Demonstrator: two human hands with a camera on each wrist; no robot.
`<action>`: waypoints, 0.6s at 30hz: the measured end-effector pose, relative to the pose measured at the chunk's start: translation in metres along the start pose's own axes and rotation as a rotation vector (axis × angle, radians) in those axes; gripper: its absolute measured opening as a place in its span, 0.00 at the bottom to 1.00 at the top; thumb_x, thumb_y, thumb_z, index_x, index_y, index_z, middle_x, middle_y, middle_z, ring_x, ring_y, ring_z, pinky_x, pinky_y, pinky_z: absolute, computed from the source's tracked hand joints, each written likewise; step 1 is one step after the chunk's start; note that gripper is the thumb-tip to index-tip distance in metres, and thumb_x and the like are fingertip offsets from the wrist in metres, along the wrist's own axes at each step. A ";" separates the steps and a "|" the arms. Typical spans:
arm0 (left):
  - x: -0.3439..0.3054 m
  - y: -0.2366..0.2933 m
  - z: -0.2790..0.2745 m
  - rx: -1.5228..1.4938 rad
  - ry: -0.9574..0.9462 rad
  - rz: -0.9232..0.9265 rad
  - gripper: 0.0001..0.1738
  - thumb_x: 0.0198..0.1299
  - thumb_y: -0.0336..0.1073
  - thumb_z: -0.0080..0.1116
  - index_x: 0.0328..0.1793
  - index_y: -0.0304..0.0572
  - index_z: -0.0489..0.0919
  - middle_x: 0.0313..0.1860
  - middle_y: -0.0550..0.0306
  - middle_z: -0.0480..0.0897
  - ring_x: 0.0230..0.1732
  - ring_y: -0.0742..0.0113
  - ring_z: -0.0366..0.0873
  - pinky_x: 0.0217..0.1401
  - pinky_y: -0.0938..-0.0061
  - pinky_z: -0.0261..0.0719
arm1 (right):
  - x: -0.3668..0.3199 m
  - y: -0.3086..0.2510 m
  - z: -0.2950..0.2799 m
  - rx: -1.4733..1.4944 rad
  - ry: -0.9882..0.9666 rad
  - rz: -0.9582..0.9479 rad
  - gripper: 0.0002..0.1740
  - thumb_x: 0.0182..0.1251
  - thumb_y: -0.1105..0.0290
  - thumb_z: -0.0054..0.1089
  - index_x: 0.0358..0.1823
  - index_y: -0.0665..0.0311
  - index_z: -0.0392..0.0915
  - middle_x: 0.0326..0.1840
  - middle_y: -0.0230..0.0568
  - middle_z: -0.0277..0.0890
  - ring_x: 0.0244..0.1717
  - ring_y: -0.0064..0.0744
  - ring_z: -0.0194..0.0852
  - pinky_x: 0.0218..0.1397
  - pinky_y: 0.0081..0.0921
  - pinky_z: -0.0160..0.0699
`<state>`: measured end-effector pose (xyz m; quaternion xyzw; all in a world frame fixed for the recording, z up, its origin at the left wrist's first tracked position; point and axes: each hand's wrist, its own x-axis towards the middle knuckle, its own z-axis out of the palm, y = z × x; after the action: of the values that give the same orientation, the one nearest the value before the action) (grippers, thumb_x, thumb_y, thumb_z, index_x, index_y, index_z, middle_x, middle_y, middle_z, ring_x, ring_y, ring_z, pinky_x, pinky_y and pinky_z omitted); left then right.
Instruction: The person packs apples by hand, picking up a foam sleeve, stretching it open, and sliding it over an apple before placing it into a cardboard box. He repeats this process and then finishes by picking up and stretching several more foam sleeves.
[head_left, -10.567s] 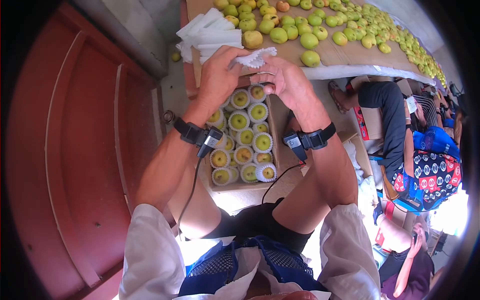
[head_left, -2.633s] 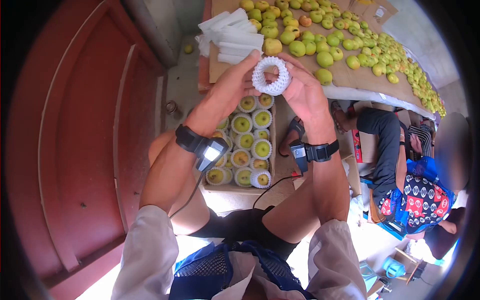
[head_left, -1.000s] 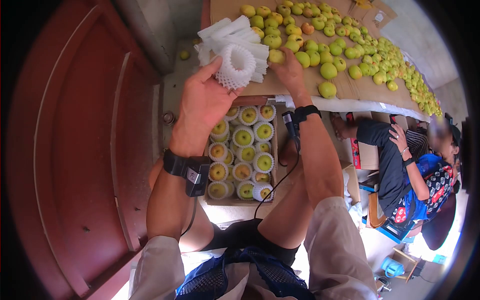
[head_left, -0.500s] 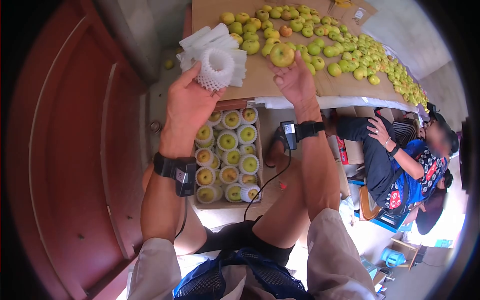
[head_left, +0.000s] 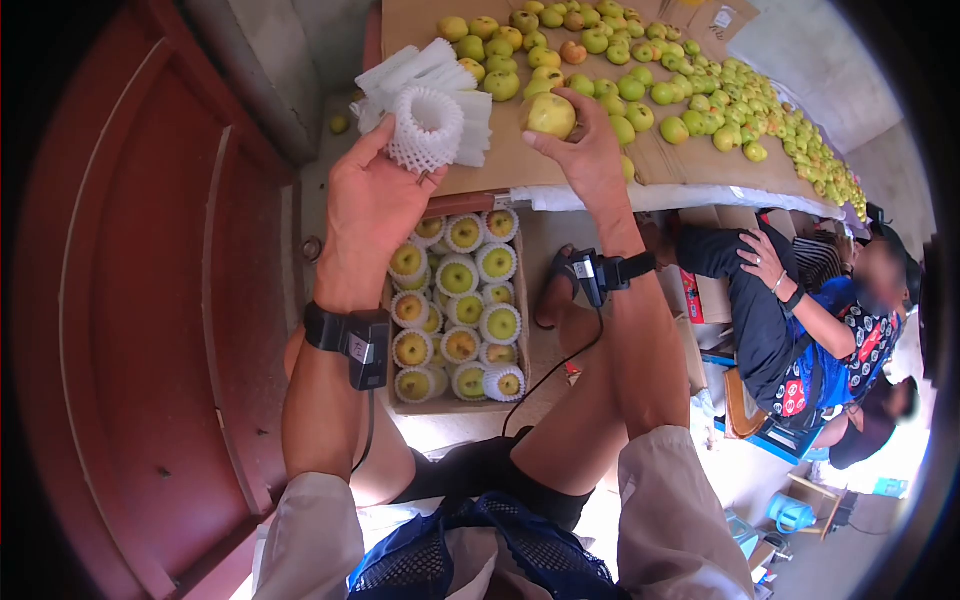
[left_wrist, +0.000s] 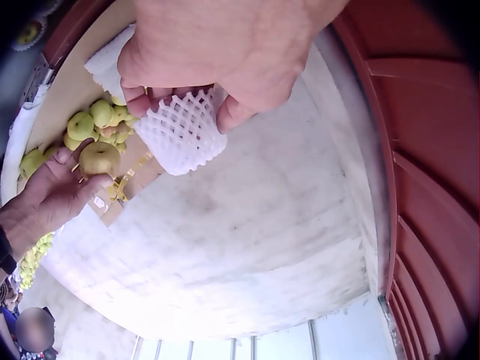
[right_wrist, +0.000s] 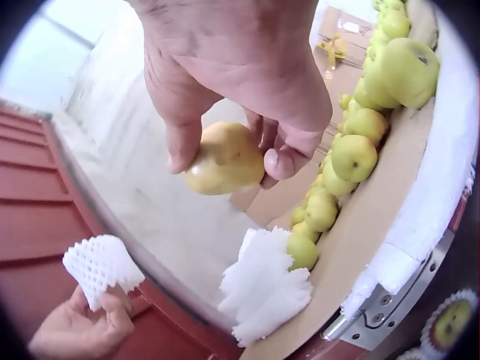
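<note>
My left hand (head_left: 375, 205) holds a white foam fruit net (head_left: 428, 130) between thumb and fingers, its round mouth spread and facing up. In the left wrist view the mesh sleeve (left_wrist: 182, 133) hangs below those fingers. To the right, my right hand (head_left: 592, 155) grips a yellow-green apple (head_left: 548, 116) above the table's near edge. The right wrist view shows this apple (right_wrist: 225, 159) pinched between the thumb and the curled fingers. A stack of flat foam nets (head_left: 425, 75) lies on the table behind the left hand.
Loose apples (head_left: 690, 95) spread across the cardboard-covered table (head_left: 690, 165). Below its edge, a carton (head_left: 455, 405) holds net-wrapped apples in rows. A red door (head_left: 130, 300) stands at the left. Another person (head_left: 800, 310) sits at the right.
The flat net became an opened ring held by both hands, then stayed in the left. The right hand reached to the table, picked up an apple, and has turned it.
</note>
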<state>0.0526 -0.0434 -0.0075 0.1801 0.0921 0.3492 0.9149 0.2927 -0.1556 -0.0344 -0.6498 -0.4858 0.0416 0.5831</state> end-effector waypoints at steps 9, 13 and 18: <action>0.002 0.002 0.004 0.023 0.010 0.005 0.21 0.74 0.38 0.55 0.69 0.40 0.74 0.71 0.52 0.76 0.71 0.56 0.71 0.70 0.57 0.69 | -0.006 -0.050 -0.003 -0.270 0.045 -0.188 0.37 0.49 0.72 0.82 0.62 0.62 0.74 0.60 0.47 0.72 0.61 0.47 0.73 0.67 0.38 0.75; 0.001 0.003 0.002 0.039 -0.012 -0.007 0.21 0.74 0.38 0.54 0.69 0.40 0.74 0.71 0.52 0.76 0.71 0.56 0.71 0.69 0.57 0.69 | -0.006 -0.042 -0.001 0.164 0.026 0.082 0.31 0.61 0.63 0.77 0.63 0.63 0.74 0.58 0.40 0.78 0.55 0.40 0.79 0.51 0.31 0.79; 0.003 0.006 0.002 0.058 -0.068 -0.028 0.20 0.74 0.38 0.54 0.69 0.40 0.74 0.71 0.52 0.76 0.71 0.56 0.71 0.70 0.57 0.69 | -0.008 -0.035 -0.010 1.031 -0.165 0.500 0.32 0.75 0.43 0.60 0.66 0.63 0.73 0.54 0.35 0.83 0.51 0.37 0.83 0.35 0.21 0.71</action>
<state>0.0514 -0.0379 -0.0032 0.2170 0.0734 0.3270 0.9168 0.2737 -0.1735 -0.0073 -0.3712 -0.2783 0.4602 0.7569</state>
